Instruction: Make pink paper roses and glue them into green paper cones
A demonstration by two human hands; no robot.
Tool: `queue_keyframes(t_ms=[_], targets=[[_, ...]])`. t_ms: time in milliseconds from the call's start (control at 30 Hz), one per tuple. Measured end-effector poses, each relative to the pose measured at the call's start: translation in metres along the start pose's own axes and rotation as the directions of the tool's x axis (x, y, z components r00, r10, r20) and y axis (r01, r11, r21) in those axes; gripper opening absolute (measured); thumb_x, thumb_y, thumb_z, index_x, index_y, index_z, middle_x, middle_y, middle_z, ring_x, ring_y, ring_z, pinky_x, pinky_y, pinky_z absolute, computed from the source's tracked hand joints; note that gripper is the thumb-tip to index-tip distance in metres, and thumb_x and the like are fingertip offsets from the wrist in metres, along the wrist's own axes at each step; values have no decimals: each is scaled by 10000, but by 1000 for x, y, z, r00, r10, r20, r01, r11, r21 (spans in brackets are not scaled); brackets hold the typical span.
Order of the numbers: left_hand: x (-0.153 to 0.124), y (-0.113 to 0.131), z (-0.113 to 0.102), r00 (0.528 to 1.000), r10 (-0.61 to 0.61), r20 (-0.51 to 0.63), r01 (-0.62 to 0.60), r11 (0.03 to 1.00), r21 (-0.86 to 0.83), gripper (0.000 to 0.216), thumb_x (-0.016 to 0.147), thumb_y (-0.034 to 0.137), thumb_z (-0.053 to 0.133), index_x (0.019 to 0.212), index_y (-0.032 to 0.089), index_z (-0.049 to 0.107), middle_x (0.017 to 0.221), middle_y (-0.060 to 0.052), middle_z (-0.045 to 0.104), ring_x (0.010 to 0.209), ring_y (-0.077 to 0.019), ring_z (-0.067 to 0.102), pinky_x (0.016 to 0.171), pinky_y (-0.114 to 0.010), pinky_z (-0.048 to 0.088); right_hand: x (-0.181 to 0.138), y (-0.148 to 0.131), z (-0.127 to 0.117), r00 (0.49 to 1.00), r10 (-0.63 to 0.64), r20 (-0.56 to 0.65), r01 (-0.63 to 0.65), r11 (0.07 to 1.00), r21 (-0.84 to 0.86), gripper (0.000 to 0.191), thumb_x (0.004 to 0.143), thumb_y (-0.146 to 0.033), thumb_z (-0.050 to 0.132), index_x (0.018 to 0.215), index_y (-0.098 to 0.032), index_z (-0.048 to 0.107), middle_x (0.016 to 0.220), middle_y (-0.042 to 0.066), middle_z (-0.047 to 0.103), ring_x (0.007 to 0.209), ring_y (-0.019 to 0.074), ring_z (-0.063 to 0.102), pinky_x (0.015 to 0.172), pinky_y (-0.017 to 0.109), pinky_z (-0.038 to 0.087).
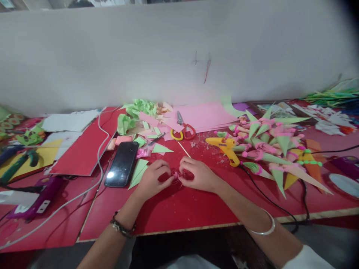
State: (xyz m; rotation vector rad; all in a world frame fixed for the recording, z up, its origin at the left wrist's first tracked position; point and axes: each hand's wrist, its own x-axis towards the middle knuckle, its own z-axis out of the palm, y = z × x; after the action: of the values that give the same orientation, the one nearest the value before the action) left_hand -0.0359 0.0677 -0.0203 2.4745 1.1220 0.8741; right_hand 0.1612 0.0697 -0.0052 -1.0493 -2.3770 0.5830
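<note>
My left hand (155,180) and my right hand (200,175) meet low over the red table, thumbs and fingertips pinched together. Between them is a small pink curled piece (175,175), perhaps a paper strip, partly hidden by my fingers. A thin wooden stick (184,149) lies just beyond my right hand. Left of my left hand are a black phone (122,164) and folded light green paper (138,172). Farther back rest scissors (183,129) with one yellow and one red handle loop. A yellow glue gun (226,147) lies to the right of my right hand.
Pink and green paper cones (266,142) are heaped at the right. Pink sheets (206,116) and crumpled green paper (141,108) lie along the wall. A white cable (102,157) crosses the left side, near a purple power strip (36,198). A black cord (265,198) trails over the front edge.
</note>
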Motion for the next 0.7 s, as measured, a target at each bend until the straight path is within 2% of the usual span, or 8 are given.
queue_keyframes(t_ms=[167,400,700], targets=[[0,-5,3,999,52,8,-53,994,96,71,749,244,533,749,178,561,809,-34,559,769,-143,511,686,-264,414,0,2,3,1000,6,0,-6,998,-60,64,775,-250,472,777,-187,482,843,7,488,689,93,467,601,200,345],[-1,-9,6,994,107,29,-110,980,163,137,779,278,524,711,180,593,741,-20,576,698,-125,511,617,-244,374,0,4,6,998,-53,25,58,974,-217,123,787,-244,465,765,-176,566,826,25,510,721,112,478,596,218,334],[0,-8,5,990,106,93,-124,970,211,222,814,302,480,672,175,595,697,-19,569,657,-120,491,586,-245,341,0,5,11,998,-11,70,21,988,-150,115,787,-195,469,787,-186,584,845,19,500,677,97,475,566,211,325]])
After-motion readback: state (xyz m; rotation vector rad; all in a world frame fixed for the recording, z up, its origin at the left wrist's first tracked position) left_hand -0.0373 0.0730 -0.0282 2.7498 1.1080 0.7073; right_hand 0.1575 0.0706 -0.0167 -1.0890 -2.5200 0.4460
